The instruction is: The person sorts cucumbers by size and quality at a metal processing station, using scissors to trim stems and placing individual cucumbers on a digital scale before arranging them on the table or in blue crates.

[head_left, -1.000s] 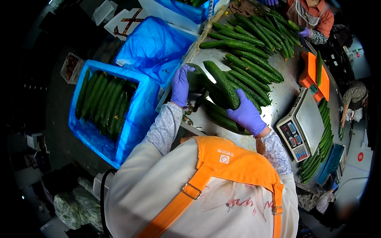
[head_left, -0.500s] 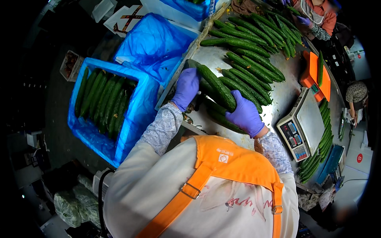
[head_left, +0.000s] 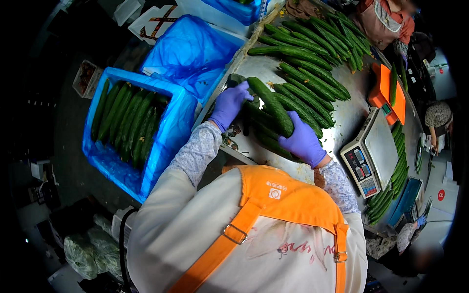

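White lettering (head_left: 277, 186) on orange apron (head_left: 303, 198), cucumber (head_left: 270, 104) in right hand (head_left: 304, 140)

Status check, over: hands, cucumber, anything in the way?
Right hand grips cucumber. Left hand near its far end, hold unclear. Other cucumbers close alongside.
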Demonstrator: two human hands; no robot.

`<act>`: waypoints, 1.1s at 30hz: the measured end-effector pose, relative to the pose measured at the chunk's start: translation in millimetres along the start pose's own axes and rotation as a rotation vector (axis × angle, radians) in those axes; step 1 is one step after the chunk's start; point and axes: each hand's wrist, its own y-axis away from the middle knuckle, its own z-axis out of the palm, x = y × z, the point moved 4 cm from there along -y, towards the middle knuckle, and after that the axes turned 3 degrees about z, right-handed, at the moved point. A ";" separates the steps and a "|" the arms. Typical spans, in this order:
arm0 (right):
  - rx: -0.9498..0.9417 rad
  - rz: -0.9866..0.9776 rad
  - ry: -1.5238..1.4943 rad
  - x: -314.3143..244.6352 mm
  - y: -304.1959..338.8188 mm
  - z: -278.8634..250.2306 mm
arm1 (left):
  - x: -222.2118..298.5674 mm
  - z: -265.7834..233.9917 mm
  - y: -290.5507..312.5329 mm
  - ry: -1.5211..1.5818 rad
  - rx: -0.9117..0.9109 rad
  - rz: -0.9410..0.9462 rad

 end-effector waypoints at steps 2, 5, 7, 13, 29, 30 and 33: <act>-0.044 -0.095 -0.455 30.4 -5.0 15.9 | -14.5 -2.9 2.6 0.369 0.107 -0.189; -0.123 -0.022 -0.913 40.5 -13.7 29.1 | -2.9 -10.0 3.0 0.644 0.255 -0.222; -0.167 0.109 -1.083 36.2 -16.3 41.0 | 6.3 1.5 0.4 0.865 0.275 -0.332; -0.575 0.168 -1.343 26.1 -10.9 51.4 | 9.5 -1.4 -4.3 0.778 0.329 -0.493; -0.148 -0.002 -0.792 2.8 6.5 37.9 | 11.7 14.2 -6.0 -0.048 0.448 -0.140; -0.177 0.025 -0.758 2.8 9.7 34.2 | 4.7 10.2 -8.8 -0.101 0.413 -0.141; -0.200 0.053 -0.755 28.9 15.9 30.5 | -28.2 1.6 -8.5 0.150 0.388 -0.291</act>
